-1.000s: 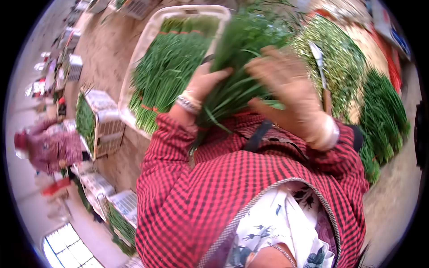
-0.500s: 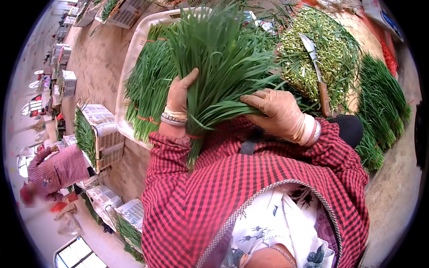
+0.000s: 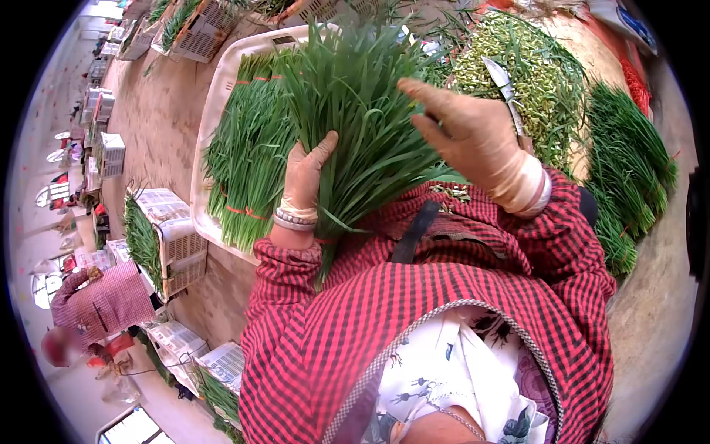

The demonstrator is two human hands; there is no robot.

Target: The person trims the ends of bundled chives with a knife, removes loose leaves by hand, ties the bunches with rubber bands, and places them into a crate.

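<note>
My left hand (image 3: pixel 305 176), in a pale glove with bracelets at the wrist, is closed around a large loose-topped bunch of green chives (image 3: pixel 362 129). The leaves fan out upward, while the stems point down toward my lap, with a bit of red band near them. My right hand (image 3: pixel 477 137), gloved too, is raised to the right of the bunch with its fingers stretched out and nothing in it. Left of the bunch, a white plastic crate (image 3: pixel 209 111) holds banded bundles of chives (image 3: pixel 248 148).
A knife (image 3: pixel 499 76) lies on a heap of cut stem ends (image 3: pixel 551 81) at upper right. More chive bundles (image 3: pixel 629 177) lie at far right. Loaded crates (image 3: pixel 181 233) stand on the floor at left, near another person (image 3: pixel 103 300) in a checked top.
My right hand has let go of the leaves at the bunch's right side and risen, fingers now extended. My left hand keeps its hold on the chives, slightly lower in view.
</note>
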